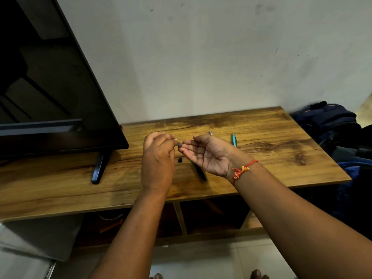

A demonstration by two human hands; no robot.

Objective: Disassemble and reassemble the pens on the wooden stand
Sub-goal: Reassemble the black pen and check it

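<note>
Both hands are up over the middle of the wooden stand (261,150), meeting at the fingertips. The left hand (159,158) is curled in tight, knuckles to the camera, and seems to pinch a small grey part (179,145) at its fingertips. The right hand (209,156) lies palm up, fingers nearly straight and loosely cupped, and its thumb and forefinger tips come right to that part. I can't tell whether they nip it too. The cupped palm looks like a safety net, so a tiny piece falls into skin and not onto the floor.

Directly below the fingertips a small black piece (179,160) sits alone on the wood, likely parked close to hand. The black pen (201,172) lies toward the front edge, partly under the right hand, and I judge it to be the one being worked on.

Nearer the back edge, right of centre, a teal pen (234,139) and another pen (210,133) wait apart from the work. At the left end the television's foot (99,168) stands clear of it all.

This looks like mid-job on the first pen. The risk is the loose bits rolling away.
</note>
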